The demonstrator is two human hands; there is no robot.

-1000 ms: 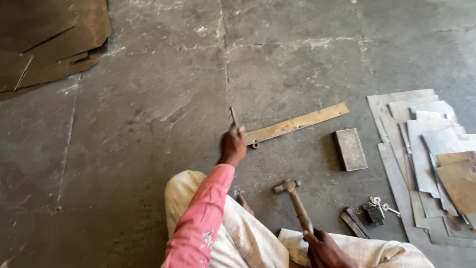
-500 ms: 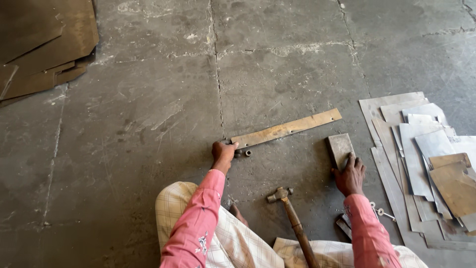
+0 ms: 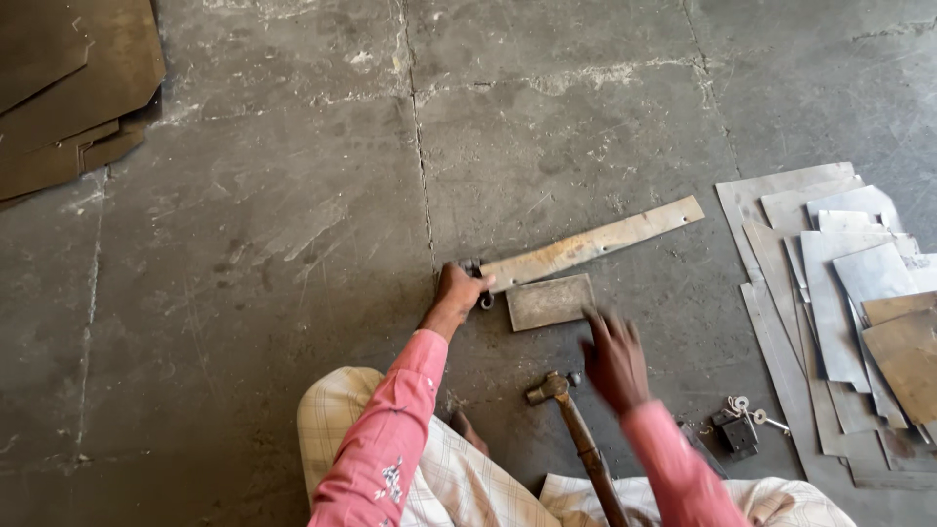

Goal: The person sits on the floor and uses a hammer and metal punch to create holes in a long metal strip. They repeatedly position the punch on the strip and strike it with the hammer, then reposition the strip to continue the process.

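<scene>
My left hand [image 3: 457,291] rests on the left end of a long flat metal strip [image 3: 595,242] lying on the concrete floor, fingers curled over its end beside a small ring-like part [image 3: 483,301]. A small rectangular metal plate [image 3: 549,301] lies just below the strip. My right hand [image 3: 611,359] is blurred, fingers spread, hovering just right of and below that plate with nothing in it. A hammer [image 3: 578,434] with a wooden handle lies on the floor between my knees, its head near my right hand.
A pile of several cut sheet-metal pieces [image 3: 839,293] lies at the right. A small padlock with keys [image 3: 739,429] sits by my right knee. Dark metal sheets [image 3: 68,88] are stacked at the top left. A floor crack [image 3: 420,176] runs up from my left hand.
The small rectangular plate has moved from the right, near the sheet pile, to just under the strip's left part. My right hand has let it go and drawn back. The left hand stays on the strip's end.
</scene>
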